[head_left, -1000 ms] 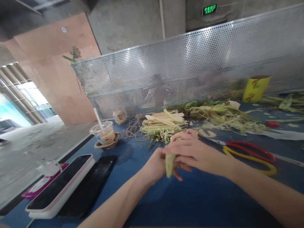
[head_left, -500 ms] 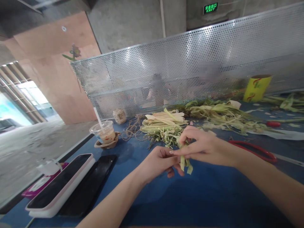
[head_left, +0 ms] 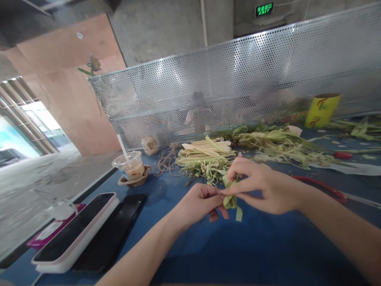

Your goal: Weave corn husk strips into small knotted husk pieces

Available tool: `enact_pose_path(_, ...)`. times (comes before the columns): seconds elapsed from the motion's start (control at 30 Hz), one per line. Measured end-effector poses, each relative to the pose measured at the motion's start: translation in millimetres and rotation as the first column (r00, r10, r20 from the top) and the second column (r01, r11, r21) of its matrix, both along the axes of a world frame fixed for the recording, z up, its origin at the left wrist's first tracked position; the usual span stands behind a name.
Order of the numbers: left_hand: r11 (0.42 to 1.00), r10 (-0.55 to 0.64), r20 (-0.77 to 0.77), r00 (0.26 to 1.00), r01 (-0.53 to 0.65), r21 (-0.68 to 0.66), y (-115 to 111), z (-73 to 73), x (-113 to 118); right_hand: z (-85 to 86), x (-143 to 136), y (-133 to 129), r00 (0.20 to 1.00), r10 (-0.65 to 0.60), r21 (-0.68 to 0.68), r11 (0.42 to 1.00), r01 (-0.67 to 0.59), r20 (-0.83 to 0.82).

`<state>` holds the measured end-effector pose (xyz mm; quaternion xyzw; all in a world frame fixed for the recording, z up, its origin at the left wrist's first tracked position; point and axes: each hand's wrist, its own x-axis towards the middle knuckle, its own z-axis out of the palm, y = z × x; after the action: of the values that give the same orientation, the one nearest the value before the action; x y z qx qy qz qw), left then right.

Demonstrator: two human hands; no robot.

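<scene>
The left hand [head_left: 205, 202] pinches a folded green husk strip [head_left: 230, 201] between thumb and forefinger, its other fingers loosely curled below; the right hand [head_left: 262, 186] grips the same strip from the other side, thumb and fingertips close against those of the left; the strip is held above the front part of the blue table [head_left: 238, 254], one narrow tail hanging down between the hands.

Just beyond the fingers sits a heap of shredded green scraps [head_left: 208, 170], with a stack of pale husk strips [head_left: 206, 150] directly behind it; left of the stack lies a loose tangle of brown twine [head_left: 166, 162]; a lidded plastic cup [head_left: 132, 170] with a white straw [head_left: 123, 147] stands in a cardboard holder [head_left: 137, 181], and nearer lie a black slab [head_left: 111, 234], a phone in a white case [head_left: 74, 232] and a magenta packet [head_left: 41, 240].

Longer green leaves [head_left: 268, 139] spread behind the right hand; a red handle loop [head_left: 324, 186] shows partly behind the right forearm; farther back a yellow cylinder [head_left: 323, 111] stands near the perforated metal panel [head_left: 178, 91], with a red-tipped stem [head_left: 343, 155] lying nearer.
</scene>
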<state>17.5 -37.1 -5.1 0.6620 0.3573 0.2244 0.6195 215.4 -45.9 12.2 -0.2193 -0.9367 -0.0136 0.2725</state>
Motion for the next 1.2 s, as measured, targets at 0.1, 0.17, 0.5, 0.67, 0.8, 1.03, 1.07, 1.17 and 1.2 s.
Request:
enact_pose_path(0.1,1.000,0.000,-0.006,1.000,0.000,0.011,0.6,-0.5,0.2,-0.3,-0.9,0.4,1.000,-0.012,0.004,1.000,0.012,-0.028)
enact_pose_path(0.17,0.999,-0.002,-0.023,1.000,0.003,0.037,0.9,-0.7,0.2,-1.3,-1.2,2.4,0.998,-0.022,0.002,1.000,0.022,-0.055)
enact_pose_path(0.5,0.989,0.029,-0.105,0.994,-0.014,0.150,0.6,-1.4,-0.6,-2.1,-3.5,3.2,0.997,-0.053,-0.108,0.993,0.047,-0.053)
enact_pose_path(0.67,0.979,0.084,-0.147,0.986,-0.054,0.195,0.8,-3.1,-0.9,-5.4,-6.0,2.3,0.993,-0.095,-0.097,0.991,0.087,-0.074)
enact_pose_path(0.8,0.979,0.114,-0.155,0.981,-0.084,0.188,1.3,-4.9,-0.1,-5.5,-8.6,-0.8,0.999,-0.044,-0.114,0.993,0.042,-0.009)
enact_pose_path(1.03,0.941,0.136,-0.240,0.961,-0.049,0.335,1.0,-6.0,0.6,-3.2,-11.9,-6.1,0.991,-0.018,-0.061,0.998,0.026,0.136)
enact_pose_path(1.07,0.936,0.138,-0.248,0.959,-0.044,0.350,0.9,-6.4,0.5,-3.4,-13.1,-6.8,0.988,-0.008,-0.046,0.999,0.015,0.155)
enact_pose_path(1.17,0.928,0.136,-0.251,0.958,-0.035,0.370,1.3,-7.1,0.4,-5.2,-17.5,-8.9,0.979,0.023,0.006,1.000,-0.025,0.202)
enact_pose_path(1.2,0.928,0.135,-0.248,0.959,-0.035,0.372,1.6,-7.0,0.2,-5.9,-18.4,-9.5,0.980,0.026,0.005,1.000,-0.028,0.200)
